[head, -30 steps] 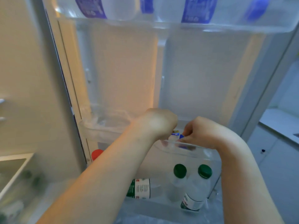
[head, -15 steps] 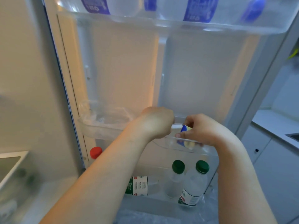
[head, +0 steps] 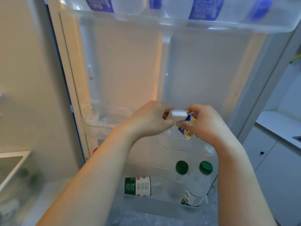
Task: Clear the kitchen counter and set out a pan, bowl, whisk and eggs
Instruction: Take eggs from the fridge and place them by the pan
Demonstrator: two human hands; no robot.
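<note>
Packet: a small blue and yellow packet (head: 187, 126) with a white block-shaped top (head: 177, 116) is sitting between both hands, in front of the open fridge door (head: 130, 70), above the clear middle door shelf (head: 104, 128). Its long axis is running tilted, white end up and to the left, blue and yellow end down and to the right. What it is cannot be told.
Around: bottles with blue labels (head: 203, 8) are standing in the top door shelf (head: 179, 23). In the bottom shelf, two green-capped bottles (head: 193, 180) are standing upright and a third bottle (head: 140, 186) is lying on its side.
In the way: the forearms are covering part of the middle shelf.
Left hand (head: 149, 121): curled closed, gripping the white end.
Right hand (head: 205, 123): fingers closed, pinching the blue and yellow end.
</note>
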